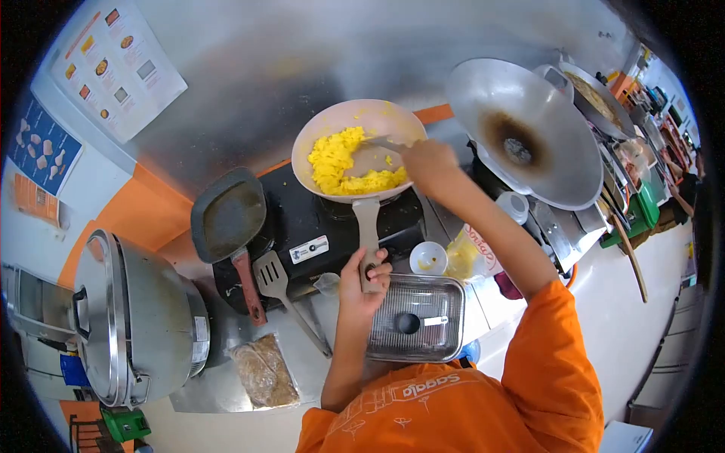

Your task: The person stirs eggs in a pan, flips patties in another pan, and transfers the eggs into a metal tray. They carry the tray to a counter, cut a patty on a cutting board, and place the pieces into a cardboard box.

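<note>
Nearest the person: lidded steel tray (415, 317) at the counter edge.
Left hand (365, 281): fingers wrapped fully round the pan handle (368, 223).
To its left: slotted spatula (273, 275) and square grill pan (229, 215), both lying idle by the black stove (302, 219).
Further: pale frying pan (317, 128) on the burner, with scrambled egg (332, 158) heaped along its left and near sides.
Right hand (429, 166): fingers closed on a utensil (384, 142), its tip in the pan.
Farthest: wok (529, 136), with a scorched centre.
Risk, as I judge it: a hard push could send egg over the rim, and the right forearm passes close to the wok, which may be hot.
</note>
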A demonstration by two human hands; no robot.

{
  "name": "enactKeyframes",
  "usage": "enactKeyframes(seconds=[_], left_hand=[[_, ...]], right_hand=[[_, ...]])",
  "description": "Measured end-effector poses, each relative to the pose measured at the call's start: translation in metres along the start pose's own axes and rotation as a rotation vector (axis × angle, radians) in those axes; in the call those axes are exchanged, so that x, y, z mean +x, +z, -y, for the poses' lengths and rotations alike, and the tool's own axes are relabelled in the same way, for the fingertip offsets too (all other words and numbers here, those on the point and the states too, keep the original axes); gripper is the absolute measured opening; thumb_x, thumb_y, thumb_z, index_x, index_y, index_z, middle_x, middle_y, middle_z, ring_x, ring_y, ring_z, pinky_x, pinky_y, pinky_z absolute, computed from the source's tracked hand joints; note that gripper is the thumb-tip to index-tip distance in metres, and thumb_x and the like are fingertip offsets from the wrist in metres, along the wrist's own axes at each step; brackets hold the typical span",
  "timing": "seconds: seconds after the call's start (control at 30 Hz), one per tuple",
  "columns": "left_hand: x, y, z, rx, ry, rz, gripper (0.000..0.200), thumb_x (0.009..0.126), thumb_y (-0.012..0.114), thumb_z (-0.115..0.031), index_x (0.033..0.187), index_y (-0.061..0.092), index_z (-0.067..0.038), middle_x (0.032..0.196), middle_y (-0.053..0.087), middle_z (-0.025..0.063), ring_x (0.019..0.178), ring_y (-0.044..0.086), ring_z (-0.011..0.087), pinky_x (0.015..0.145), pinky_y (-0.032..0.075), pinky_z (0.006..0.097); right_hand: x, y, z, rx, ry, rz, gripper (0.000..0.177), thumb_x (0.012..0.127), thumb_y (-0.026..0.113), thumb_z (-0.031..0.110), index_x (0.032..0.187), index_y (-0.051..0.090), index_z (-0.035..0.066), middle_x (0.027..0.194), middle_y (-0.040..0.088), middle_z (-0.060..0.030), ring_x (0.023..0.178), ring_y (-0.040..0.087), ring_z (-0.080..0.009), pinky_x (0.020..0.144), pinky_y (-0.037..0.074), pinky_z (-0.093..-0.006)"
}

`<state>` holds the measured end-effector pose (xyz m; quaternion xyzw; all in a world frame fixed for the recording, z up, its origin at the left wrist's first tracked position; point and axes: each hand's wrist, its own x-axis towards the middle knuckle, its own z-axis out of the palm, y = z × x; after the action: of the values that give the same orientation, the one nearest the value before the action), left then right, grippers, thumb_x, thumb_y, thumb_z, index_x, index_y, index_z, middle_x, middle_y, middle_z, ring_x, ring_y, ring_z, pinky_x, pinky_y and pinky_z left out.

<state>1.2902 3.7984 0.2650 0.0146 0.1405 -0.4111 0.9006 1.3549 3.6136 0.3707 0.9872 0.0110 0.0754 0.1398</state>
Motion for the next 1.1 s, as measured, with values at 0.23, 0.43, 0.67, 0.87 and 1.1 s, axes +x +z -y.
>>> enactKeyframes(seconds=[0.23, 0.43, 0.67, 0.87, 1.1], left_hand=[[0.006, 0.003, -0.001, 0.034, -0.009, 0.001, 0.017, 0.085, 0.042, -0.020, 0.092, 0.041, -0.004, 0.073, 0.041, 0.0047, 0.050, 0.035, 0.0069, 0.039, 0.034, 0.0160], [0.009, -0.005, -0.004, -0.006, -0.032, 0.085, 0.020, 0.086, 0.041, -0.019, 0.097, 0.044, -0.003, 0.069, 0.036, 0.0029, 0.047, 0.031, 0.0059, 0.036, 0.030, 0.0155], [0.012, -0.007, 0.001, -0.072, 0.003, 0.128, 0.028, 0.087, 0.038, -0.021, 0.102, 0.044, 0.001, 0.070, 0.036, 0.0039, 0.047, 0.031, 0.0064, 0.035, 0.029, 0.0164], [0.004, -0.004, 0.002, -0.066, 0.042, 0.064, 0.030, 0.087, 0.036, -0.023, 0.103, 0.043, 0.002, 0.070, 0.036, 0.0039, 0.048, 0.031, 0.0062, 0.035, 0.030, 0.0167], [0.011, 0.000, 0.010, -0.021, 0.077, 0.072, 0.031, 0.088, 0.036, -0.023, 0.103, 0.043, 0.003, 0.068, 0.036, 0.0028, 0.047, 0.029, 0.0057, 0.035, 0.028, 0.0148]], right_hand=[[-0.024, -0.037, 0.000, 0.017, -0.108, 0.087, 0.017, 0.073, 0.047, 0.008, 0.085, 0.060, 0.006, 0.071, 0.060, -0.0104, 0.066, 0.061, -0.0247, 0.059, 0.049, -0.0343], [-0.002, -0.017, 0.000, 0.068, -0.025, 0.000, 0.025, 0.073, 0.048, 0.008, 0.095, 0.058, 0.011, 0.071, 0.059, -0.0134, 0.066, 0.060, -0.0269, 0.059, 0.048, -0.0370], [0.000, -0.006, 0.024, 0.112, -0.133, -0.021, 0.027, 0.070, 0.050, 0.005, 0.094, 0.058, 0.011, 0.067, 0.058, -0.0145, 0.066, 0.058, -0.0300, 0.060, 0.047, -0.0386], [-0.015, -0.048, 0.003, 0.086, -0.137, 0.079, 0.014, 0.070, 0.049, 0.007, 0.081, 0.059, 0.006, 0.068, 0.059, -0.0125, 0.067, 0.059, -0.0288, 0.060, 0.047, -0.0361], [0.016, -0.003, 0.043, 0.088, -0.186, -0.040, 0.014, 0.071, 0.047, 0.009, 0.080, 0.058, 0.004, 0.070, 0.059, -0.0123, 0.068, 0.059, -0.0255, 0.059, 0.046, -0.0361]])
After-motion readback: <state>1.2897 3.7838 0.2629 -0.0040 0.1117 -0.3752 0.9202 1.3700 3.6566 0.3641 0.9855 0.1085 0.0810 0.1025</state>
